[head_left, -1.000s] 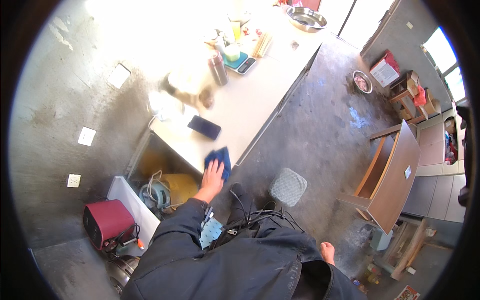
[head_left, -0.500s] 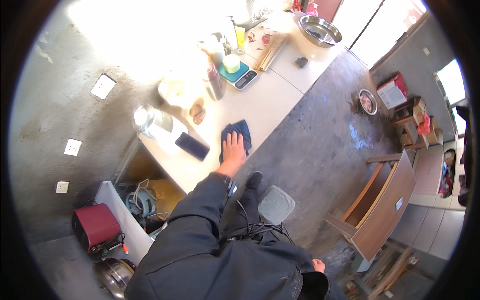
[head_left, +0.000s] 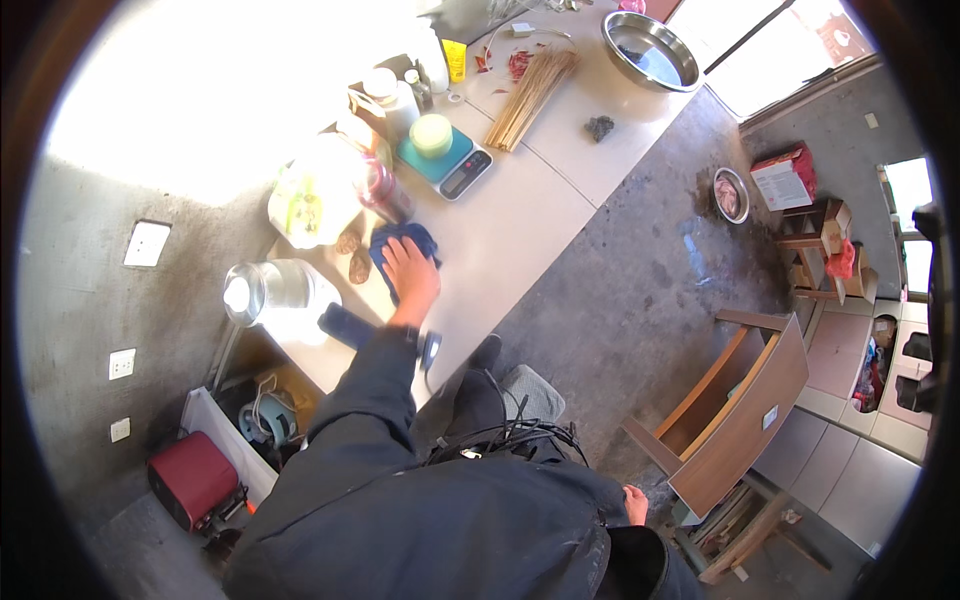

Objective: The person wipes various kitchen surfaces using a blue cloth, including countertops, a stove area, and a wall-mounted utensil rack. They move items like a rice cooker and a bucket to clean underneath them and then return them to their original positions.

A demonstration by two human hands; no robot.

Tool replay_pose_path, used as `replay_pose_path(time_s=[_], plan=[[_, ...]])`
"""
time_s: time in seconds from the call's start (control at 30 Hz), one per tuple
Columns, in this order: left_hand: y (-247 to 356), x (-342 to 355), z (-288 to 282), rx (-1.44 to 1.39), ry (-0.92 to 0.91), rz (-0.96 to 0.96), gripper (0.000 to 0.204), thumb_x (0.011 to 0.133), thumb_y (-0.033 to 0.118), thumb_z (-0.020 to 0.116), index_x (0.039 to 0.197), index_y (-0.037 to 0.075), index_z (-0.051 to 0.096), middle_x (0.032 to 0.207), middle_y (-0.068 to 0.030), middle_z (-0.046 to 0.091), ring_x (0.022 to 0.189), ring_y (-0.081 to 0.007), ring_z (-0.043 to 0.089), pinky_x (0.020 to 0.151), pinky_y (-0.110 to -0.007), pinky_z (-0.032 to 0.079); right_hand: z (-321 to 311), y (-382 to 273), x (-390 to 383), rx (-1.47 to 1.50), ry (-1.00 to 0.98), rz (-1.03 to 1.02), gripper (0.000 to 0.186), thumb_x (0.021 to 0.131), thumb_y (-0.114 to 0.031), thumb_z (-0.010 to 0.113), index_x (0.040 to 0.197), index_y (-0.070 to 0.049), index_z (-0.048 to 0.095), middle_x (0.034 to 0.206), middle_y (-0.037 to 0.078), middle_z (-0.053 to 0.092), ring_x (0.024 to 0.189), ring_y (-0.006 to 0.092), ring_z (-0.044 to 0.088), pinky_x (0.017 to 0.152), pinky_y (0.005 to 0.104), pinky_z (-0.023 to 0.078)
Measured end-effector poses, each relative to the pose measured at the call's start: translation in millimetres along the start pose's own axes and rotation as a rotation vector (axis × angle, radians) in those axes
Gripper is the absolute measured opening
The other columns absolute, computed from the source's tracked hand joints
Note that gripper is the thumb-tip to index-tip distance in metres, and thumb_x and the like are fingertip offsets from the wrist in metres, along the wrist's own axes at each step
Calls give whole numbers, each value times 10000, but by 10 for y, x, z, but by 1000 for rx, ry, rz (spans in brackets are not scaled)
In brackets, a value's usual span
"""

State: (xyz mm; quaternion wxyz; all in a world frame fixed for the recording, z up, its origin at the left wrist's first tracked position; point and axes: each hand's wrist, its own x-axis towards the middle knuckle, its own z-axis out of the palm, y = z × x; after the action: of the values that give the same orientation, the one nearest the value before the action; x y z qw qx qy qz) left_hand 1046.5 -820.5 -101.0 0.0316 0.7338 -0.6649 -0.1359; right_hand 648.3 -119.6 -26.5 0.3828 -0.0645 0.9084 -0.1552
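Fingers spread flat, the left hand (head_left: 410, 277) presses a blue cloth (head_left: 400, 243) to the white counter (head_left: 520, 230), just beside a kitchen scale (head_left: 447, 162) and jars, seemingly for wiping. The right hand (head_left: 634, 503) hangs at the person's side, its fingers unclear.

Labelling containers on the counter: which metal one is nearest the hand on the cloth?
The shiny lidded metal pot, just left of the left hand on the blue cloth. The steel bowl sits at the counter's far end.
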Motion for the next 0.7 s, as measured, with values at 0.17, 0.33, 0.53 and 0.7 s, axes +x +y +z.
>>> replay_pose_path(time_s=[0.17, 0.33, 0.53, 0.7], plan=[[264, -659, 188, 22, -77, 268, 895, 940, 296, 823, 1665, 9, 382, 1754, -283, 292, 1623, -516, 256, 1287, -661, 266, -88, -127, 386, -66, -55, -46, 424, 1008, -288, 726, 1274, 40, 769, 1112, 146, 834, 1036, 209, 777, 946, 330, 585], [1125, -710, 226, -28, -190, 314, 863, 982, 278, 788, 1691, 38, 358, 1803, -237, 220, 1670, -471, 180, 1332, -632, 205, -555, -179, 1008, -60, -81, -79, 383, 999, -275, 712, 1208, 40, 778, 991, 94, 819, 930, 174, 750, 860, 326, 581], [1596, -461, 321, -55, -182, 245, 837, 1001, 318, 743, 1711, 110, 351, 1818, -200, 208, 1680, -454, 165, 1326, -649, 198, -1175, -842, 2270, -21, -60, -217, 328, 960, -287, 726, 1099, -5, 819, 914, 79, 811, 898, 183, 752, 839, 348, 585], [1224, -759, 581, -33, -181, 31, 831, 1008, 331, 735, 1726, 189, 341, 1832, -193, 167, 1688, -464, 109, 1310, -675, 229, -1806, -1487, 3250, -24, -48, -318, 261, 945, -209, 703, 1038, 7, 817, 907, 61, 802, 870, 190, 746, 812, 352, 583]])
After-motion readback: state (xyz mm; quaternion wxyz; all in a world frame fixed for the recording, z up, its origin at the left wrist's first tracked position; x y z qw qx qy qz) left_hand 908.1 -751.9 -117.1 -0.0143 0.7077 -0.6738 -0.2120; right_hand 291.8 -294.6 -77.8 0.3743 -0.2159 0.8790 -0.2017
